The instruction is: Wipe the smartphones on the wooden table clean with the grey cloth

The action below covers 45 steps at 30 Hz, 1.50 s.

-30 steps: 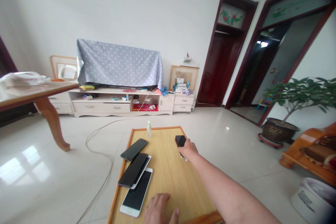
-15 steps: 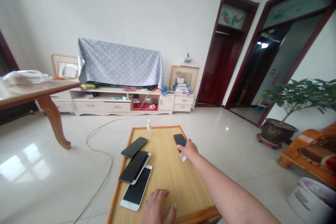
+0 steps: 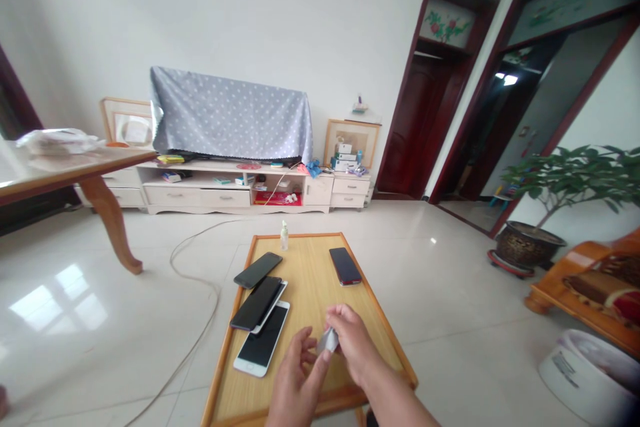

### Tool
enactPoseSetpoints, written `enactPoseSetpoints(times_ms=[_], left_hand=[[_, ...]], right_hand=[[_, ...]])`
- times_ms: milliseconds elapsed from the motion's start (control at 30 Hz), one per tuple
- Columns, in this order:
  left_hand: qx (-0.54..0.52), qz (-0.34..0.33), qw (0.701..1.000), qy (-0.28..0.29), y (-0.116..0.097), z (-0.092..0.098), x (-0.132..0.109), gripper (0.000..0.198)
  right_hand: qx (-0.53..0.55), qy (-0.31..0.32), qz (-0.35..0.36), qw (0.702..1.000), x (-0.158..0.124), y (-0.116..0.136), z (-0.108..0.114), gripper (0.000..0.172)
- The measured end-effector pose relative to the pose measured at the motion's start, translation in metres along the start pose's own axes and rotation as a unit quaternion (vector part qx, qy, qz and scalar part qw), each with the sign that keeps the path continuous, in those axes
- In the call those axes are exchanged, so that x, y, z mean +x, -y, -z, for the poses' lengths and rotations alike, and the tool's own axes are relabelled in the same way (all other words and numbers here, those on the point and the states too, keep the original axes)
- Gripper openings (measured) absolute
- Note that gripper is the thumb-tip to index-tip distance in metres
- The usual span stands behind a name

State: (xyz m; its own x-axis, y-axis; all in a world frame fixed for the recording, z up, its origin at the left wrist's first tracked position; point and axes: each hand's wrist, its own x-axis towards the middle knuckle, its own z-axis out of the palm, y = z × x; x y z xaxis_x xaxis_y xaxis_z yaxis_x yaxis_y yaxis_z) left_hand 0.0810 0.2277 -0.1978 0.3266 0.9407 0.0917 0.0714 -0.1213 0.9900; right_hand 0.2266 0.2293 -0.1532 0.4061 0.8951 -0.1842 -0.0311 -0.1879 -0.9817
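Taking the middle of the pale wooden tabletop with an orange-brown rim [image 3: 313, 267] as the dial's centre and its far edge as 12, both hands are near 6 o'clock. The right hand [image 3: 350, 337] pinches a small, crumpled grey-white scrap [image 3: 329, 339], cloth or paper, held above the wood. The left hand [image 3: 299, 373] is half curled, its thumb against the scrap's lower edge; whether its fingers grip the scrap cannot be told.

A dark slab phone with a reddish edge [image 3: 345, 265] lies flat at 1 o'clock, well apart from the others. A clear little bottle with a pale green top [image 3: 285, 237] stands upright at 11. A black-screened dark phone [image 3: 258, 270] lies at 10; at 9, a glossy black phone [image 3: 256, 303] partly covers a white-edged phone [image 3: 273, 312]. A white phone with a black screen [image 3: 263, 340] lies at 8, just left of the left hand.
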Motion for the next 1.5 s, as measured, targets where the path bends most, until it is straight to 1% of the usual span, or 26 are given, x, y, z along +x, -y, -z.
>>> enactPoseSetpoints(times_ms=[67,100,133,200,233,333,400,467,533,633,733,800,867,900,967,1000,1067,1133,1200,1333,1500], left_hand=[[-0.059,0.005,0.998,0.027,-0.008,-0.001,-0.003,0.055],[-0.075,0.007,0.996,0.051,-0.012,-0.002,-0.004,0.049],[-0.083,0.012,0.995,0.047,-0.016,-0.001,-0.005,0.045],[-0.079,0.014,0.997,0.013,-0.021,0.002,-0.006,0.038],[-0.063,0.013,0.998,-0.016,-0.023,0.003,-0.007,0.035],[0.006,0.005,0.995,-0.095,-0.024,0.008,-0.009,0.03],[0.048,-0.007,0.992,-0.113,-0.025,0.009,-0.012,0.027],[0.082,-0.027,0.991,-0.098,-0.027,0.007,-0.018,0.024],[0.108,-0.045,0.99,-0.078,-0.03,0.002,-0.024,0.024],[0.128,-0.065,0.988,-0.053,-0.033,-0.004,-0.032,0.029],[0.159,-0.083,0.983,-0.04,-0.033,-0.003,-0.034,0.029],[0.22,-0.095,0.969,-0.063,-0.032,0.003,-0.031,0.028],[0.321,-0.088,0.935,-0.12,-0.033,0.013,-0.025,0.031],[0.374,-0.066,0.913,-0.152,-0.034,0.018,-0.022,0.036],[0.46,0.009,0.863,-0.211,-0.035,0.027,-0.017,0.05],[0.488,0.047,0.842,-0.225,-0.035,0.031,-0.015,0.057],[0.522,0.105,0.817,-0.222,-0.034,0.038,-0.012,0.068],[0.54,0.132,0.807,-0.2,-0.031,0.042,-0.01,0.073],[0.553,0.137,0.801,-0.186,-0.029,0.045,-0.01,0.069],[0.557,0.13,0.803,-0.167,-0.029,0.048,-0.009,0.053],[0.577,0.115,0.796,-0.145,-0.031,0.044,-0.012,0.057]], right_hand=[[0.089,0.055,-0.019,0.994,-0.02,-0.008,-0.009,0.025],[0.114,0.07,-0.023,0.991,-0.026,-0.011,-0.011,0.024],[0.128,0.079,-0.024,0.988,-0.03,-0.014,-0.012,0.024],[0.128,0.084,-0.021,0.988,-0.035,-0.017,-0.012,0.023],[0.113,0.08,-0.019,0.99,-0.036,-0.017,-0.011,0.024],[0.051,0.067,0.016,0.996,-0.042,-0.018,-0.009,0.034],[0.036,0.097,0.034,0.994,-0.048,-0.019,-0.008,0.04],[0.034,0.137,0.043,0.989,-0.052,-0.02,-0.007,0.044],[0.035,0.15,0.055,0.987,-0.054,-0.022,-0.005,0.045],[0.039,0.134,0.053,0.989,-0.048,-0.025,0.001,0.04],[0.044,0.112,0.027,0.992,-0.04,-0.026,0.007,0.032],[0.055,0.099,0.019,0.993,-0.036,-0.026,0.009,0.029],[0.068,0.089,0.011,0.994,-0.034,-0.025,0.01,0.028],[0.074,0.085,0.006,0.994,-0.033,-0.025,0.01,0.029],[0.08,0.075,-0.003,0.994,-0.032,-0.025,0.011,0.031],[0.084,0.072,-0.006,0.994,-0.032,-0.025,0.012,0.032],[0.089,0.067,-0.009,0.994,-0.031,-0.026,0.013,0.033],[0.09,0.064,-0.011,0.994,-0.03,-0.026,0.015,0.034],[0.089,0.062,-0.012,0.994,-0.03,-0.027,0.017,0.034],[0.084,0.057,-0.016,0.995,-0.03,-0.027,0.018,0.033],[0.082,0.054,-0.013,0.995,-0.029,-0.03,0.016,0.032]])
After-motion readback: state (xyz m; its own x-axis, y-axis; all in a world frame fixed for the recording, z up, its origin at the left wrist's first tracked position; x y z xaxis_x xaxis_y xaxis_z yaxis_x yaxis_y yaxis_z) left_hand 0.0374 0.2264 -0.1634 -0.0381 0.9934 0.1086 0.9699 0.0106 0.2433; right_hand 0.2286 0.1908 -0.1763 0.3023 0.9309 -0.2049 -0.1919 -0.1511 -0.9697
